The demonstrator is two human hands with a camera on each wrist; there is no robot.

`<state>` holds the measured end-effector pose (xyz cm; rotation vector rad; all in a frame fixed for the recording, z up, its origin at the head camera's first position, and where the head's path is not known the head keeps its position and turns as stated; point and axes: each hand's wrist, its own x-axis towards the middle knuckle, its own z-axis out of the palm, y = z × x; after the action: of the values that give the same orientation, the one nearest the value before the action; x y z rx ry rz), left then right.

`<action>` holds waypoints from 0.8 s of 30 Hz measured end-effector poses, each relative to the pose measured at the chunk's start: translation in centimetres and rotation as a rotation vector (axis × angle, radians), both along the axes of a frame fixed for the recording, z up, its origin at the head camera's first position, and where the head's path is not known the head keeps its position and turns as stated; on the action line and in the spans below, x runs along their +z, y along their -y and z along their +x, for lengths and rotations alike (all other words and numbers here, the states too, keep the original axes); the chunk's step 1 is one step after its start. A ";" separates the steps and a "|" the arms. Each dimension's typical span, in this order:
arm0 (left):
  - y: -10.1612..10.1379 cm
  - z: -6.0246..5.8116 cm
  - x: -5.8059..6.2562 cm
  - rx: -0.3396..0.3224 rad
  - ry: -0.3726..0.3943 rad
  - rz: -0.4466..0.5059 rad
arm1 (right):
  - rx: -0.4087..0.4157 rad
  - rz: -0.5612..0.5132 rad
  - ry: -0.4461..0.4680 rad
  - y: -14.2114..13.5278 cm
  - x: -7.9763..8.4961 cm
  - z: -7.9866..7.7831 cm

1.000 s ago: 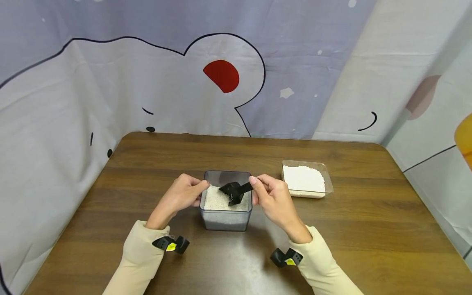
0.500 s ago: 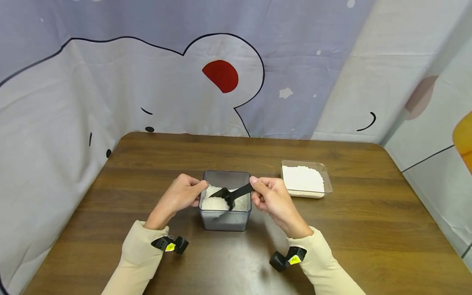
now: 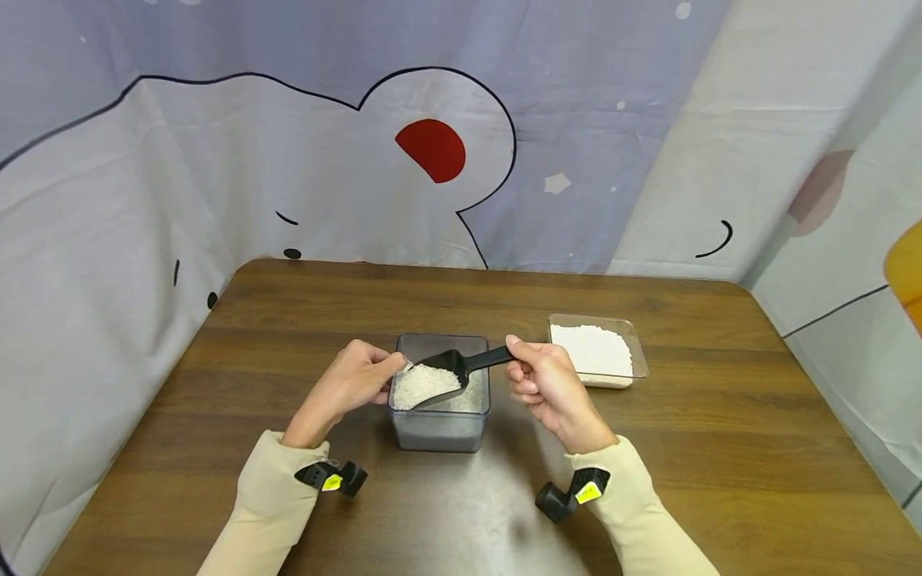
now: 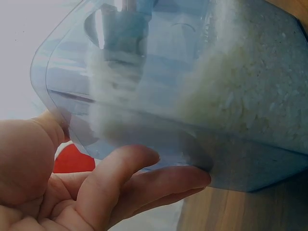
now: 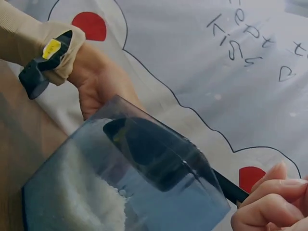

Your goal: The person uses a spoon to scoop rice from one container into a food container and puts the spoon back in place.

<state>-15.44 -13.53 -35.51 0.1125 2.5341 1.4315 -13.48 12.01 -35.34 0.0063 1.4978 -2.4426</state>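
Observation:
A grey see-through container [image 3: 439, 432] of white rice stands on the table. My left hand [image 3: 349, 382] holds its left side, thumb at the rim and fingers along the outer wall, as the left wrist view shows. Between thumb and fingers my right hand [image 3: 555, 392] grips the handle of a black scoop [image 3: 455, 364]. Heaped with rice [image 3: 425, 386], the scoop is at the container's mouth, its open end pointing left. Through the wall in the right wrist view, the scoop's dark underside [image 5: 149, 154] shows above the rice left in the container.
A shallow clear tray [image 3: 637, 370] filled with a white grainy material stands to the right, just behind my right hand. The brown wooden table [image 3: 346, 296] ends at a printed cloth [image 3: 216, 160] hanging along the back.
The scoop has turned from dug down in the rice to nearly level, risen and filled with rice. My right hand has moved slightly right; the left hand stays on the container.

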 end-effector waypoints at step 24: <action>-0.1 0.1 0.0 -0.009 -0.007 0.008 | 0.002 -0.220 -0.070 -4.4 1.7 -0.9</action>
<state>-15.34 -13.46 -35.51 0.1306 2.5305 1.4413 -14.36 16.42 -33.67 -0.1259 1.2458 -2.6172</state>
